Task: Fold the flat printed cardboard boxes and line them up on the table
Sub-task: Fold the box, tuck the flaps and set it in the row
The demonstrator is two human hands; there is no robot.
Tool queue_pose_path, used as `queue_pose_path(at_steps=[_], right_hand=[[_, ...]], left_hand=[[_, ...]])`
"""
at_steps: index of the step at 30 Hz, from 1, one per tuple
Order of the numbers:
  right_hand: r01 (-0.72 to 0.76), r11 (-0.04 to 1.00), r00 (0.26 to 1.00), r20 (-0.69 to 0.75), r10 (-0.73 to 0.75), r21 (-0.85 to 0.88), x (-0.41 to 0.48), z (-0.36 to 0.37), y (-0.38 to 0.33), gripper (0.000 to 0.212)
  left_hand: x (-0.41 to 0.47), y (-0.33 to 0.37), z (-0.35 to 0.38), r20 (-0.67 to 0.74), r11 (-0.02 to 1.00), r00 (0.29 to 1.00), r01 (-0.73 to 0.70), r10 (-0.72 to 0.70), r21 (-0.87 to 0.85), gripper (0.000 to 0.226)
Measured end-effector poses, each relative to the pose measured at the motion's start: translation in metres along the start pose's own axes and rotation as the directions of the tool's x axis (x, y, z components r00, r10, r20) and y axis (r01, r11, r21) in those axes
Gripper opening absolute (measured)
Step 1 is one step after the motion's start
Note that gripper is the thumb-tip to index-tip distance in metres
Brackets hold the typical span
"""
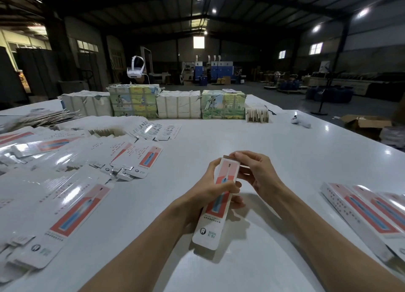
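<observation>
a person's left hand [208,191] is gripping a printed box [209,228] around its middle, just above the white table [285,142]; the right hand [260,173] is pinching what seems to be its far-end flap; flat boxes [72,204] are lying spread at left; folded boxes [368,212] are sitting side by side at right

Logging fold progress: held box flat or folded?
Folded into a sleeve: the box shows a side wall by the right hand, which pinches its far flap, not yet tucked; the left hand grips the middle. Near end: cannot tell.
</observation>
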State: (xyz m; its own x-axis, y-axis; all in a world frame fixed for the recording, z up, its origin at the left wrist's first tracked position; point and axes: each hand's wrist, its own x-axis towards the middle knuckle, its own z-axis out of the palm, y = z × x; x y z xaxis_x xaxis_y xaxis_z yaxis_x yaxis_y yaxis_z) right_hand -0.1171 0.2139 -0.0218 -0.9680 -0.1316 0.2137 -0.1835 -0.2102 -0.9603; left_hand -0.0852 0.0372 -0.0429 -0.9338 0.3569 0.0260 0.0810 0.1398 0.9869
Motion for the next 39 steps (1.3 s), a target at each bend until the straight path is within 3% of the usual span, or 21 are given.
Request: queue_pose_path(at_steps=[6,14,21,29,39], right_hand=[[-0.076,0.995,0.996,-0.049,0.080,0.068,0.004,-0.005,-0.002,0.015],[-0.085,0.996,0.996,-0.025,0.085,0.004,0.003,-0.008,-0.005,0.019],[-0.094,0.994,0.991,0.098,0.090,0.047,0.000,-0.007,-0.004,0.020],[0.081,0.994,0.995,0.066,-0.077,-0.068,-0.002,0.003,0.007,0.019],[0.100,0.988,0.995,0.024,-0.098,-0.121,-0.006,0.007,0.008,0.018]], left_hand=[[0.001,0.001,0.003,0.016,1.000,1.000,-0.019,0.019,0.020,0.088],[0.003,-0.002,0.002,0.030,0.999,0.999,-0.029,0.030,-0.018,0.097],[0.000,-0.002,0.000,0.010,0.996,1.000,-0.027,0.028,-0.081,0.085],[0.002,-0.006,-0.004,-0.035,0.981,0.999,0.006,-0.013,-0.195,0.091],[0.003,-0.007,-0.005,-0.011,0.961,0.999,0.026,-0.030,-0.275,0.086]])
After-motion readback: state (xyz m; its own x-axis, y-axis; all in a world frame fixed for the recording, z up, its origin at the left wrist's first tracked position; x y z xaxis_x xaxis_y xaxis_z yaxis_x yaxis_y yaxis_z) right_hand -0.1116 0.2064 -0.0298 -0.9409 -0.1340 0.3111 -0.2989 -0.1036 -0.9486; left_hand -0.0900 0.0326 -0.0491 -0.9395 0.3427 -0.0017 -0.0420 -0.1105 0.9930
